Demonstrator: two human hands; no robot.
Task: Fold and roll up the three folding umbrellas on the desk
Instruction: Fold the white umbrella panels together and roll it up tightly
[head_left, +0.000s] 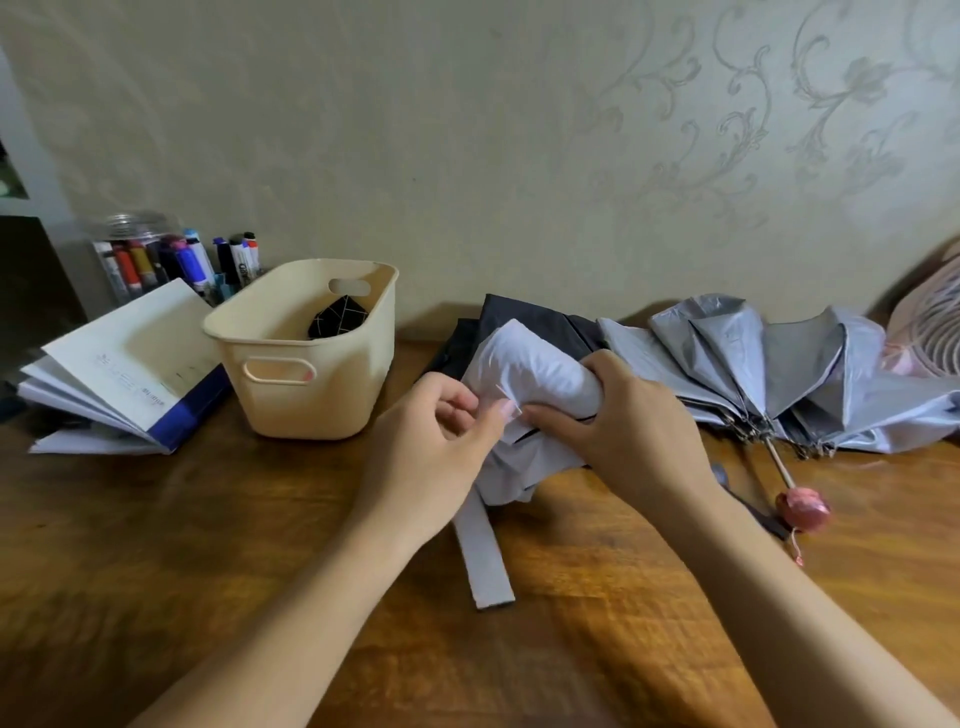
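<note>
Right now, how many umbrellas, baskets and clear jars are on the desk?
Umbrellas: 2, the white umbrella held by the left hand and right hand, and the silver umbrella lying loose.
Baskets: 1, the cream basket, with a dark patterned bundle inside, maybe a third umbrella.
Clear jars: 1, the marker jar.
Total: 4.

Just right of the cream basket (306, 384), we hold the white umbrella (530, 364) over the wooden desk (208, 545). Our right hand (623, 415) grips its bunched canopy, and our left hand (431, 447) pinches a fold at its edge. Its closure strap (485, 561) trails onto the desk. Farther right of the basket lies a half-collapsed silver umbrella (779, 364) with a pink handle (802, 509). Inside the basket sits a black patterned bundle (340, 317).
</note>
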